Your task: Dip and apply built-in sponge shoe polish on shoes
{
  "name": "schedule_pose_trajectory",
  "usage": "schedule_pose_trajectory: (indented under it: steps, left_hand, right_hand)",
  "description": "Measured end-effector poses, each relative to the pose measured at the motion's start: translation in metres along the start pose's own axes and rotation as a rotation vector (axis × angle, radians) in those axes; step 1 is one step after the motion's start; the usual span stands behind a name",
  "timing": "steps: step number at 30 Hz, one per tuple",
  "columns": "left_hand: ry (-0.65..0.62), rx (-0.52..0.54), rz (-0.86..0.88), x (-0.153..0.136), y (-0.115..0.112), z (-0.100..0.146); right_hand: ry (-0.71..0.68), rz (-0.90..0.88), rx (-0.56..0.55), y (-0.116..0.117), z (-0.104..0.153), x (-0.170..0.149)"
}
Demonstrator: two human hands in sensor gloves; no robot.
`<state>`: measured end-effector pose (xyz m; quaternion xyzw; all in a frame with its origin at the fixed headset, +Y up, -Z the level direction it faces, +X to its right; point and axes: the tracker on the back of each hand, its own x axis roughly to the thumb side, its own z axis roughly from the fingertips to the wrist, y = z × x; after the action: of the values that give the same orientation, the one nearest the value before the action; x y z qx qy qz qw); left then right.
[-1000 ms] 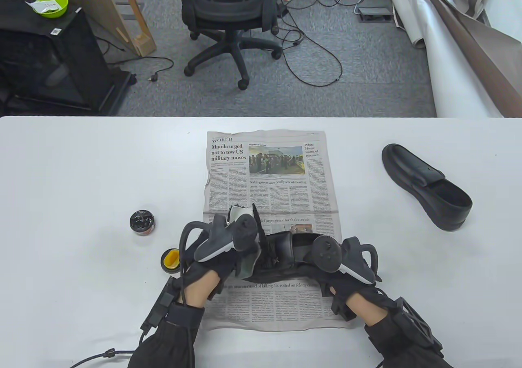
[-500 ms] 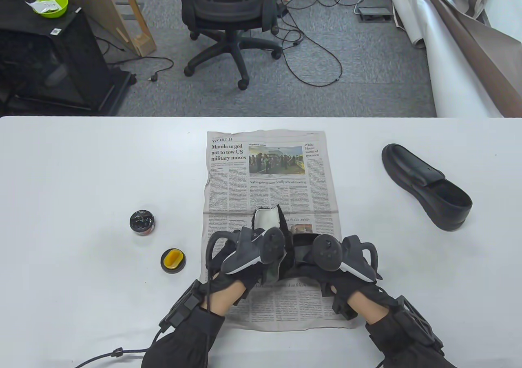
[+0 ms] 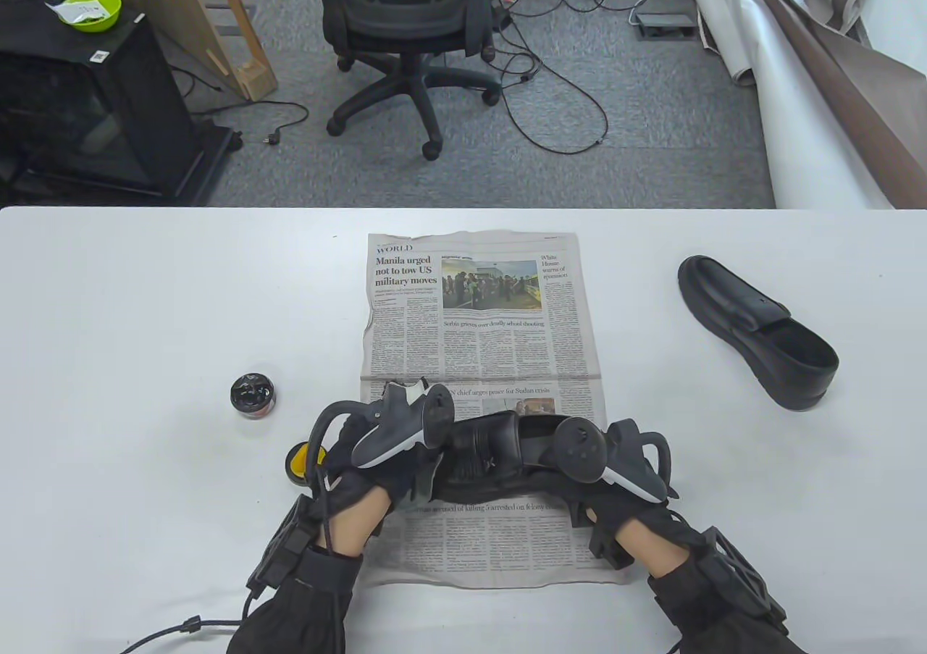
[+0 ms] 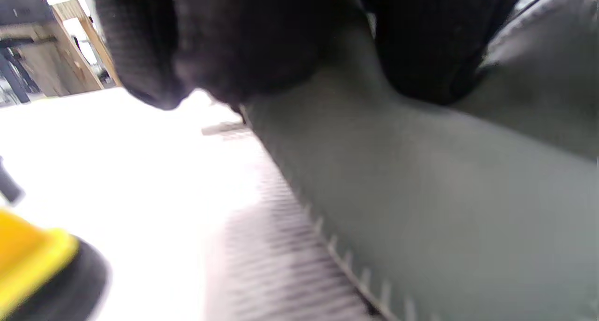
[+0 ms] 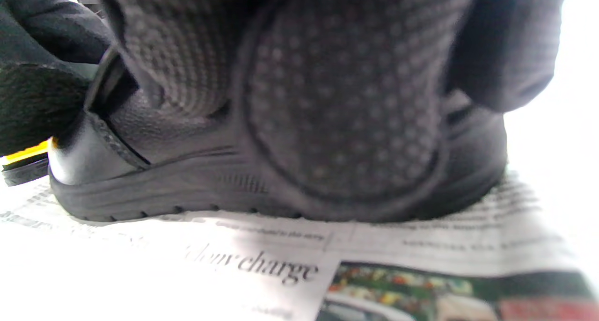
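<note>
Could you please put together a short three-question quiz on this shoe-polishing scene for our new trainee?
1. True or false: the second black leather slip-on shoe on the right of the white table lies on the printed newspaper sheet.
2. Which hand steadies the heel end of the black leather shoe on the newspaper? A) left hand B) right hand C) neither
3. Fill in: the round open tin of black polish stands to the ___ of the newspaper in the table view.

Key: 1 false, it lies on the bare table, apart from the paper; 2 B, the right wrist view shows its fingers against the shoe; 3 left.
</note>
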<state>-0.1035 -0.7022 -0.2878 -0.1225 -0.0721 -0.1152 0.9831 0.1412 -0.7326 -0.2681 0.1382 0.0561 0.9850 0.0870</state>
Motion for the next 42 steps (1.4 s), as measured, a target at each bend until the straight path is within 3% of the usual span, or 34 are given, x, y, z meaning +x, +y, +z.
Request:
schedule_pose_trajectory:
  steps: [2,4,8,10,13,17,24,31,34,36,42]
  left_hand:
    - [0.012,0.015,-0.039,-0.002,0.003,0.002]
    - [-0.009,0.097,0.013,-0.002,0.006,0.005]
    - [-0.211,0.188,0.29,0.013,0.01,0.011]
    - [-0.28,0.246,0.347,0.025,0.01,0.015]
    - [-0.314,0.35,0.365,0.043,0.009,0.021]
    - [-0.335,0.381,0.307,0.062,0.004,0.024]
    - [-0.293,0.23,0.153,0.06,0.002,0.02]
    - [-0.24,-0.016,0.16,0.024,-0.008,0.002]
    - [-0.271,-0.048,0.159,0.009,-0.009,-0.002]
    - [-0.239,-0.076,0.212,-0.002,-0.011,-0.005]
    - [-0.17,-0.077,0.134,-0.017,-0.009,-0.004]
  right_hand:
    - [-0.002,-0.001,0.001,0.0,0.0,0.0]
    - [-0.003,-0.001,0.001,0.0,0.0,0.0]
    - [-0.008,-0.003,0.003,0.0,-0.001,0.0]
    - [-0.008,-0.002,0.0,0.0,0.0,0.0]
    - [-0.008,0.0,0.0,0.0,-0.001,0.0]
    - [-0.007,0.002,-0.002,0.0,0.0,0.0]
    - [-0.003,0.004,0.0,0.0,0.0,0.0]
    - [-0.002,0.004,0.001,0.0,0.0,0.0]
    - [-0.003,0.001,0.003,0.0,0.0,0.0]
    - [-0.002,0.003,0.003,0.0,0.0,0.0]
    - [-0.004,0.002,0.005,0.0,0.0,0.0]
